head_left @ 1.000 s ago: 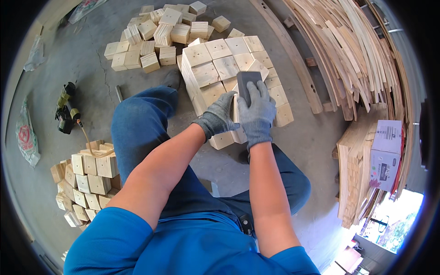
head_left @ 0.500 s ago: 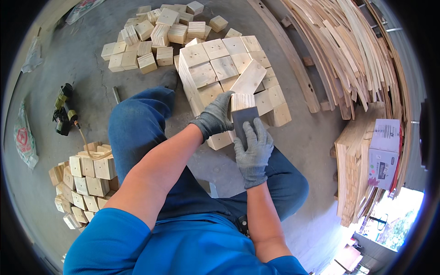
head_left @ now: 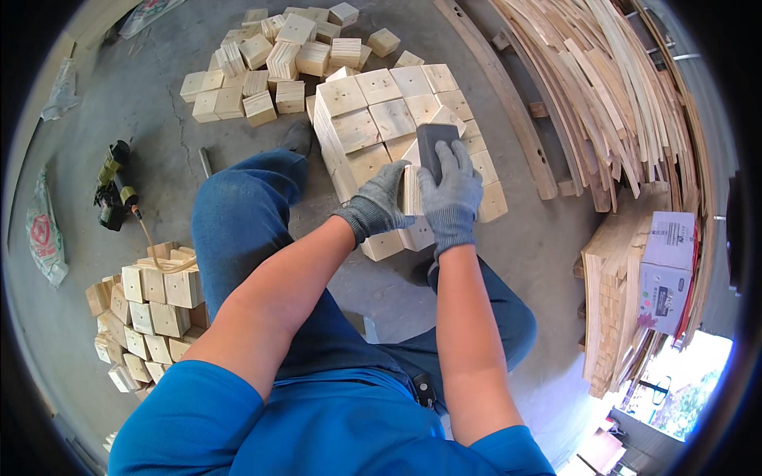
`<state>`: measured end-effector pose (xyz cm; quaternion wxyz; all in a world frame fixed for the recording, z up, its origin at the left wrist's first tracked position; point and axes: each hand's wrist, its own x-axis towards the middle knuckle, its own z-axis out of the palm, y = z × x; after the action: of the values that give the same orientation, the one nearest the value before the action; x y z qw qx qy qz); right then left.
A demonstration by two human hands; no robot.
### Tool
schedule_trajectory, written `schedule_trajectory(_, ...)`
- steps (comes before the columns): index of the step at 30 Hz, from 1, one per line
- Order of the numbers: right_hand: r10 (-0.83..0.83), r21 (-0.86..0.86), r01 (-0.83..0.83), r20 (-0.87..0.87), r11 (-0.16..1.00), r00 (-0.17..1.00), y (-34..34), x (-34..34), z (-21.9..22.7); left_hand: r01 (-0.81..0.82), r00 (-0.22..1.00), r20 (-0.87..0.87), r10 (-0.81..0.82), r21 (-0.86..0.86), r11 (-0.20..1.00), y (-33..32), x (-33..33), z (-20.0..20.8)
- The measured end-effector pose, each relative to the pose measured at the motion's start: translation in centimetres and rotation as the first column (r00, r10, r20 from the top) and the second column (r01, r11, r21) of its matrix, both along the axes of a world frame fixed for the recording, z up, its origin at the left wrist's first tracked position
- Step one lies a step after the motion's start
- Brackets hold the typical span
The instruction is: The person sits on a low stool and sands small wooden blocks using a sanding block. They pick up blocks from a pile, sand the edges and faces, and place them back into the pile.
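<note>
In front of me stands a stack of pale wooden blocks [head_left: 349,129]. My gloved left hand [head_left: 376,205] grips a wooden block [head_left: 412,190] from its left side, over the near part of the stack. A dark grey flat sanding block [head_left: 432,141] is under the fingers of my gloved right hand [head_left: 452,190], which is closed on it. It tilts up across the wooden block's right side, its far end over the stack. Behind it, a loose pale piece of wood [head_left: 446,116] lies on top of the stack, partly covered.
Loose wooden blocks [head_left: 296,30] lie heaped at the far left. Another block pile [head_left: 171,319] sits by my left knee, near a nail gun [head_left: 116,190] with a hose. A long beam [head_left: 496,87], stacked strips [head_left: 595,103] and a carton [head_left: 667,266] line the right side.
My right hand has pushed the sanding block forward and slightly right, from the near side of the wooden block to over the stack. The left hand stays nearly in place, still gripping the wooden block.
</note>
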<state>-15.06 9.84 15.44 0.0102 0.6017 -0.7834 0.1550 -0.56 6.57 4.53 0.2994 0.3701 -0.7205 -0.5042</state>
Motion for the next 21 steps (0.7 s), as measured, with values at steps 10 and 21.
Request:
schedule_trajectory(10,0.023,-0.036,-0.023,-0.017,0.999,1.0,13.2,1.9,-0.4,0.027,0.999,0.029,-0.027,0.019,0.999,-0.3,-0.4,-0.4)
schedule_trajectory(21,0.025,-0.074,-0.027,-0.02,0.997,0.999,5.1,-0.4,-0.6,0.017,1.0,-0.025,-0.016,0.025,1.0,-0.2,-0.2,-1.2)
